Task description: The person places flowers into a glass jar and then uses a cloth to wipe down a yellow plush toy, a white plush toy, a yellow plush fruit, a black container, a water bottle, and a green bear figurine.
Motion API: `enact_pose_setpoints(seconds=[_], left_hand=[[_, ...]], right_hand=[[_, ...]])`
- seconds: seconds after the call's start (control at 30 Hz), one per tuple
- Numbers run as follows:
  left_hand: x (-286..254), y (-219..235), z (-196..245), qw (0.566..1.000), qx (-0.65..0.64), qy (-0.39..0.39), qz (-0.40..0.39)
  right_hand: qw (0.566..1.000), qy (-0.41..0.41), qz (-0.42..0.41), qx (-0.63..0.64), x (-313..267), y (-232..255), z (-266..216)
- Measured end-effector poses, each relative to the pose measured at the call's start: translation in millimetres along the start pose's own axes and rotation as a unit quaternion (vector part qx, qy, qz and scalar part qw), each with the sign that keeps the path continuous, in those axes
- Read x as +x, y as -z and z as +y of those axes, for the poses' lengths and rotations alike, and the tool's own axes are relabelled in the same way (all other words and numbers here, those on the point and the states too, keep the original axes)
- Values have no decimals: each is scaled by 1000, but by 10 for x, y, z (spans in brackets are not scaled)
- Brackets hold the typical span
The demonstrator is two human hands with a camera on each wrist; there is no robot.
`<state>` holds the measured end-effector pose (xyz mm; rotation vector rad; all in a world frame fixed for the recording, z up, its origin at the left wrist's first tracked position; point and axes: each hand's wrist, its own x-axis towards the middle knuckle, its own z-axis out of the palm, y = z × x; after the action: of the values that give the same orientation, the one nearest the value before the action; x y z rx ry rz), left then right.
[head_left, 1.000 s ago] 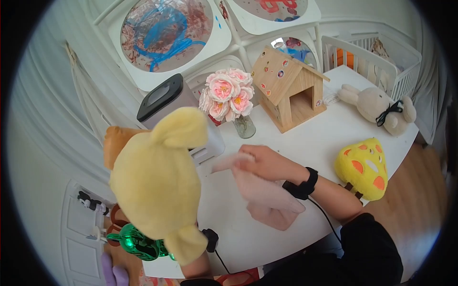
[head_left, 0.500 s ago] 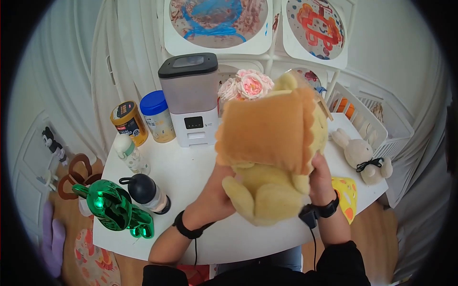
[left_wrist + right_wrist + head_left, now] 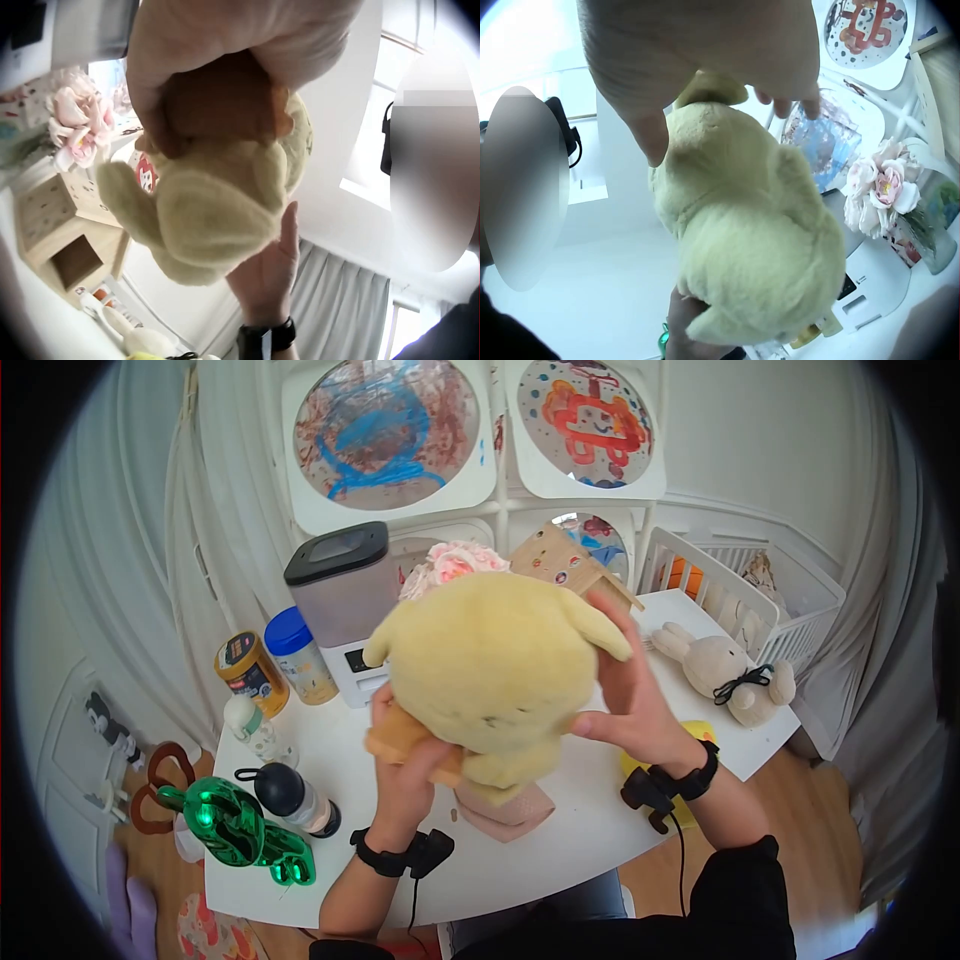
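Note:
The pale yellow plush toy (image 3: 490, 660) is held up over the table, with an orange plush piece (image 3: 400, 735) at its lower left. My left hand (image 3: 405, 785) grips the toy by that orange piece, also visible in the left wrist view (image 3: 217, 97). Beside the toy's other side is my right hand (image 3: 640, 705), fingers extended upward and thumb against or close to the toy; contact is unclear. In the right wrist view, the toy's body (image 3: 757, 255) lies below the right hand (image 3: 705, 52). A pink cloth (image 3: 510, 815) lies on the table underneath.
On the left stand a feeder-like machine (image 3: 345, 585), a blue-lidded jar (image 3: 300, 660), a brown tub (image 3: 250, 675), two bottles and a green shiny figure (image 3: 225, 825). Behind are pink flowers (image 3: 455, 563) and a wooden house (image 3: 560, 565). A bunny plush (image 3: 725, 670) and yellow plush (image 3: 695, 735) lie right.
The right hand moved from the pink cloth to the toy, then loosened to straighter fingers beside it. The toy came to the middle and turned, its orange piece now at lower left.

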<state>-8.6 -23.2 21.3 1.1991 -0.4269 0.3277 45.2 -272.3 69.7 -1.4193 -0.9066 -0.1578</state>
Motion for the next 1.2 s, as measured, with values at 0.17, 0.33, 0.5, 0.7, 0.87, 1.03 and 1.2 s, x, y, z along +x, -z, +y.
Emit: enact_pose_setpoints(seconds=[0.17,0.33,0.5,0.7,0.87,1.03,1.2], left_hand=[[231,-487,-13,987,-107,-29,112],[603,-824,-152,999,-2,51,-3],[1062,-1054,-317,984,-93,124,-88],[1726,-1543,-513,989,-12,137,-47],[2453,-1558,-962,983,184,-18,-21],[2992,-1443,-1259,932,342,-100,-69],[3443,-1200,-1806,860,491,-142,20]], right_hand=[[973,-205,-90,56,-155,93,93],[950,-130,2,283,-89,541,15],[959,-176,33,221,128,1275,-213],[953,-125,131,244,436,1753,104],[952,-36,214,217,1066,2155,651],[943,-59,318,80,1589,2359,1187],[920,-72,381,-51,1854,2511,1601]])
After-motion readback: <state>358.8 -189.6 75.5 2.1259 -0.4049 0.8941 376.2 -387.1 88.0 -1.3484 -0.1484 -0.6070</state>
